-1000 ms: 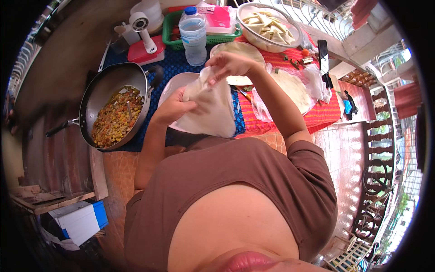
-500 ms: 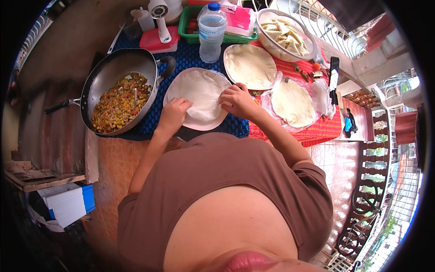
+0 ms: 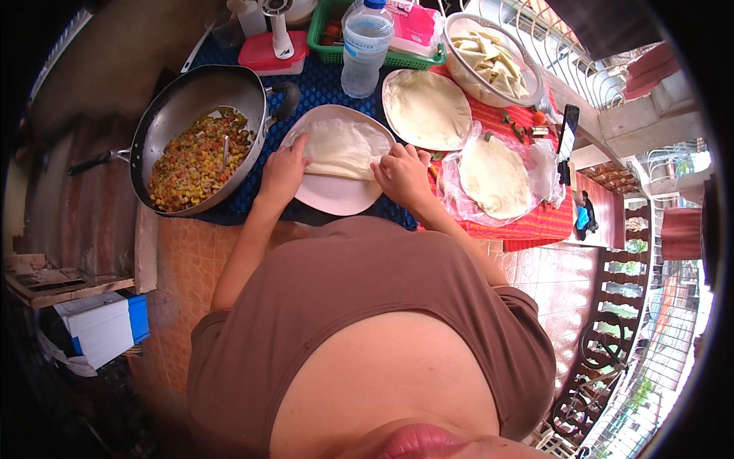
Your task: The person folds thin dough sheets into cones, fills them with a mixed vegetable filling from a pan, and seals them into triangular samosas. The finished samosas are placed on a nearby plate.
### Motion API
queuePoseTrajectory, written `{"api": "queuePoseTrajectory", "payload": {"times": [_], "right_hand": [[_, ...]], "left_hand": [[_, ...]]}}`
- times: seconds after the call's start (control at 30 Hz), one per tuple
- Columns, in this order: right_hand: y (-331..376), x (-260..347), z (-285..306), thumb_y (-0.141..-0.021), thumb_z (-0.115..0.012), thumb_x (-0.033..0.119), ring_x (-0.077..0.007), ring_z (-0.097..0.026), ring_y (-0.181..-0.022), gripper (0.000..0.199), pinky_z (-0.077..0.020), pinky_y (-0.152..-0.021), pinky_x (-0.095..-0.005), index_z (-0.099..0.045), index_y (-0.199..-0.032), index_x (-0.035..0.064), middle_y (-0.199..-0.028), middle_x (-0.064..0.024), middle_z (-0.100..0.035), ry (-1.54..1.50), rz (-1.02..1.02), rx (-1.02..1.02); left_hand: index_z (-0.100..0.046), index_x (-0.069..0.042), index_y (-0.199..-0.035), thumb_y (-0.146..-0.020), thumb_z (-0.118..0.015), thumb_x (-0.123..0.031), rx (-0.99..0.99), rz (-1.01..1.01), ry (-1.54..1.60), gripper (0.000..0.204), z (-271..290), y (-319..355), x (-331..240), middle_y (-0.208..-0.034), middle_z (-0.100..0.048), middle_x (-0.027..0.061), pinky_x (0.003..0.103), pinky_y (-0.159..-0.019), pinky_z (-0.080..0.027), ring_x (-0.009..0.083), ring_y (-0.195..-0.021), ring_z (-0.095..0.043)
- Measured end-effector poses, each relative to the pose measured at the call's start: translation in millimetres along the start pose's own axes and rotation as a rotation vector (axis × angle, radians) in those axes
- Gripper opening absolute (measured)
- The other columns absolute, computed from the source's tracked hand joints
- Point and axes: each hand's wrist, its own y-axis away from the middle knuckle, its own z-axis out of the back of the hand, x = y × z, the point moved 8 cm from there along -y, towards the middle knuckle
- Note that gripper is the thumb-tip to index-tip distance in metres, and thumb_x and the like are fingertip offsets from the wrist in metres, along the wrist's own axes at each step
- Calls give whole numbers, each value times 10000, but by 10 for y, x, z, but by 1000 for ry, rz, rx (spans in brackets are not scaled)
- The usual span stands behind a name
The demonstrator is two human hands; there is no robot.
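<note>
A thin, pale pastry wrapper (image 3: 342, 157) lies on a pinkish-white plate (image 3: 339, 197), its near edge folded back over itself. My left hand (image 3: 283, 170) has its fingers closed on the left end of the fold. At the right end, my right hand (image 3: 405, 177) pinches the wrapper with bent fingers. To the left stands a deep frying pan (image 3: 170, 115) holding a chopped filling (image 3: 200, 162) of diced vegetables, with a spoon (image 3: 225, 153) stuck in it. Round wrapper sheets (image 3: 427, 109) sit on another plate to the right, and more sheets (image 3: 495, 176) lie on clear plastic.
A water bottle (image 3: 365, 50) stands beyond the plate, before a green basket (image 3: 329, 53). Folded triangular pastries (image 3: 489, 65) fill a bowl (image 3: 534, 90) at the back right. A red-lidded container (image 3: 260, 53) sits behind the pan. A dark-handled knife (image 3: 566, 141) lies at the right edge.
The wrapper's near part has been folded away from me, baring the near part of the plate. My left hand has moved up along the plate's left side; the right stays at the wrapper's right end.
</note>
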Motion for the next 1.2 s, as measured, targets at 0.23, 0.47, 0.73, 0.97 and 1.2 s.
{"api": "queuePoseTrajectory", "payload": {"times": [0.23, 0.47, 0.73, 0.97, 1.2], "right_hand": [[-44, 36, 65, -733, -680, 237, -260, -514, -942, 152, -313, -857, -460, -663, -754, 87, -857, -81, -552, 104, -23, 11], [-63, 448, 20, -696, -634, 46, -269, -558, -886, 230, -460, -763, -382, -590, -919, 81, -889, -95, -557, -102, 325, 17], [-186, 292, -182, -755, -623, 88, -345, -601, -856, 157, -507, -716, -440, -625, -911, 75, -883, -133, -583, -238, 126, 199], [-767, -12, -317, -739, -670, 204, -319, -600, -888, 238, -487, -776, -416, -630, -917, 51, -924, -139, -631, 63, 85, 86], [-897, 81, -471, -710, -663, 167, -332, -607, -912, 298, -486, -784, -427, -576, -977, 67, -939, -145, -627, -141, 228, 294]], "left_hand": [[-421, -53, -1320, -831, -639, -166, 83, 52, -104, 547, -31, -31, -47, -998, -623, 232, 468, -804, -466, 410, -917, -596], [-486, -15, -1272, -814, -655, -168, -120, -174, -168, 511, 188, 75, -522, -1119, -531, 154, 410, -885, -433, 317, -1031, -508], [-553, -141, -1278, -840, -644, -237, 125, -217, 6, 457, -284, 208, -578, -1225, -470, 176, 491, -982, -364, 378, -1178, -423], [-386, -435, -1388, -861, -472, -621, 410, -63, -170, 565, -459, 179, -672, -1485, -218, 230, 731, -1011, -107, 475, -1385, -126], [-296, -495, -1409, -731, -343, -845, 520, -69, -374, 765, -514, 242, -845, -1514, -82, 288, 721, -1023, -23, 582, -1350, -37]]}}
